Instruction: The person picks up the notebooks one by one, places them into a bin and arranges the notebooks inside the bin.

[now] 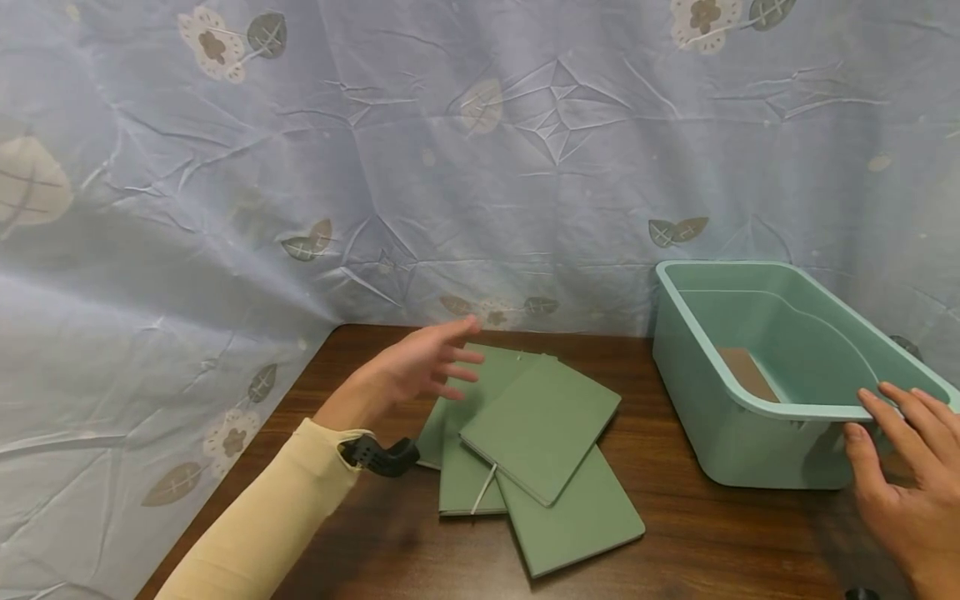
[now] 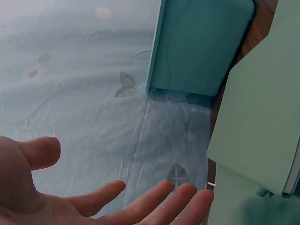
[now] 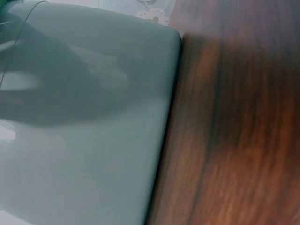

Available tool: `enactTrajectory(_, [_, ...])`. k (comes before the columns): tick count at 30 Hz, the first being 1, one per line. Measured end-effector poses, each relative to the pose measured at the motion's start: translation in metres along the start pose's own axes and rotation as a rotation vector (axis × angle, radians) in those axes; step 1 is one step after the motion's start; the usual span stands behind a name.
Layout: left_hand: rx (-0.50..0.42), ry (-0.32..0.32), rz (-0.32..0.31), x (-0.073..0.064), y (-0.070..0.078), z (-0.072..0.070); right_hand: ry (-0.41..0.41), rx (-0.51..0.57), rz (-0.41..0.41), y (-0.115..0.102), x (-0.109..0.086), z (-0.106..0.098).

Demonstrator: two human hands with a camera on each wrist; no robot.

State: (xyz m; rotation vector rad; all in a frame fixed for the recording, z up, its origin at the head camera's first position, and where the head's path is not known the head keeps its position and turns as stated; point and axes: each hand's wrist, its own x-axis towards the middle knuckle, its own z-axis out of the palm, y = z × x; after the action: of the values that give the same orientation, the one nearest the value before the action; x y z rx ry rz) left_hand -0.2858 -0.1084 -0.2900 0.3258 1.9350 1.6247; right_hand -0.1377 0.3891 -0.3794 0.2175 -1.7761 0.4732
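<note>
My left hand (image 1: 420, 367) hovers over the back left of a loose pile of green notebooks (image 1: 543, 425), fingers spread and holding nothing. In the left wrist view the fingers (image 2: 145, 201) show palm up, with a notebook (image 2: 262, 117) beside them. The notebooks overlap at different angles, and a pale ribbon (image 1: 483, 490) sticks out of the pile. On the right, my right hand (image 1: 915, 475) rests at the near rim of a pale green plastic bin (image 1: 757, 446), fingers over the rim and thumb near its outer wall. The right wrist view shows the bin's outer wall (image 3: 93, 122) but not the hand.
A flat brown piece (image 1: 746, 372) lies inside the bin. All stands on a dark wooden table (image 1: 697, 533). A patterned pale cloth (image 1: 480, 167) hangs behind and along the left side of the table.
</note>
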Motion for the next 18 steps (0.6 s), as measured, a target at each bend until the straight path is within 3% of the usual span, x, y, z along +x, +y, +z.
enactTrajectory(6, [-0.062, 0.008, -0.026, 0.001, -0.006, -0.006, 0.016, 0.003, -0.004, -0.004, 0.001, 0.0])
enactTrajectory(18, [-0.058, 0.026, -0.075, 0.009, -0.031, -0.005, -0.008, -0.031, 0.005, -0.01, -0.002, -0.004])
